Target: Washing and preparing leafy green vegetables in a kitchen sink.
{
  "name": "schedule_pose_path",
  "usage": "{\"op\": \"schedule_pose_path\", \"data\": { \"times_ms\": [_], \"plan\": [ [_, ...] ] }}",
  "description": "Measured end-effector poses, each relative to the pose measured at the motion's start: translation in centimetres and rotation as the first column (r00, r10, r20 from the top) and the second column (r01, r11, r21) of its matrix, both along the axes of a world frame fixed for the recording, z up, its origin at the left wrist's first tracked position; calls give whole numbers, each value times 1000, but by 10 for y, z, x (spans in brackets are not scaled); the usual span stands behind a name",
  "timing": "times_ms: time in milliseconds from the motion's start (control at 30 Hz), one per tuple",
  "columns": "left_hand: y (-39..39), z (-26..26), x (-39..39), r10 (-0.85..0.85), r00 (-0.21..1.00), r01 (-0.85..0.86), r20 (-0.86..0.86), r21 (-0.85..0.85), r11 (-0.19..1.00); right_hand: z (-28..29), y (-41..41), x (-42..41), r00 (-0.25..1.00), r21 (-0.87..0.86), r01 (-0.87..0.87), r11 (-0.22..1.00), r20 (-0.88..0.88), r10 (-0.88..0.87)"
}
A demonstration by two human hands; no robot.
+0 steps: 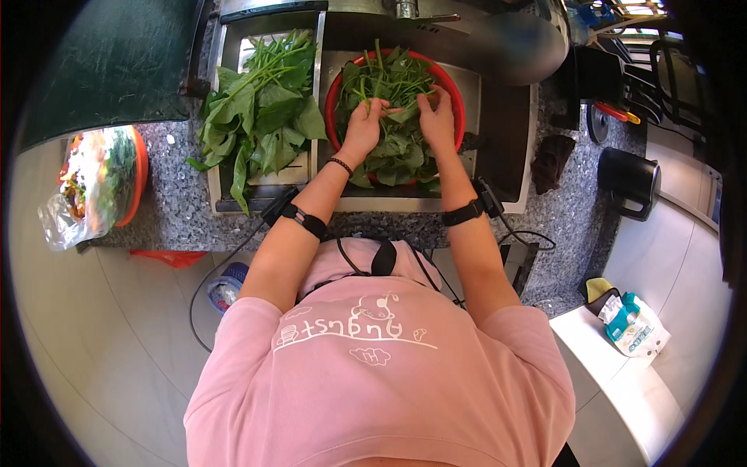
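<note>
Both of my hands are over a red plastic basin [459,117] that sits in the right bowl of a steel sink [508,111] and is filled with leafy green stems [397,153]. My left hand [363,129], with a beaded bracelet at the wrist, pinches a green stem between thumb and fingers. Across from it, my right hand [437,119] has its fingers curled at a leaf or stem near the basin's right side; its exact grip is partly hidden by greens. A large bunch of leafy greens [262,111] lies over the left sink bowl, its stems toward the faucet.
A faucet [407,9] stands behind the sink. On the granite counter [175,198] at left is an orange-rimmed container [140,175] with plastic-wrapped produce. A black kettle [627,181] and a dark crumpled item [551,163] are at right. Cables [233,257] hang from my wrist-mounted devices.
</note>
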State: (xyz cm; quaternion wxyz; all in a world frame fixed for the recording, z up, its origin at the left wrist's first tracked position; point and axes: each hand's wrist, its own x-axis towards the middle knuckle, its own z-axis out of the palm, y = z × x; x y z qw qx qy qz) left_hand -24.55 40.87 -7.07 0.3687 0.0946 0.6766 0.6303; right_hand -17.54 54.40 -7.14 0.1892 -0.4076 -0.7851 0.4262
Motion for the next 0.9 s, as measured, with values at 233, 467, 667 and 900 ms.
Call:
{"op": "schedule_pose_path", "data": {
  "times_ms": [233,467,667,900],
  "plan": [
    [-9,-3,-11,143,911,-205,387,123,971,28,21,12,997,-496,-59,866,16,78],
    [-7,3,-12,123,907,-195,403,142,970,35,32,26,982,-413,109,904,-96,-162],
    [-6,-3,-8,83,927,-149,365,157,976,41,27,22,991,175,-55,983,-110,75],
    [10,-4,8,67,992,-87,111,187,979,18,-32,12,831,280,-553,785,119,543]
  ]
}}
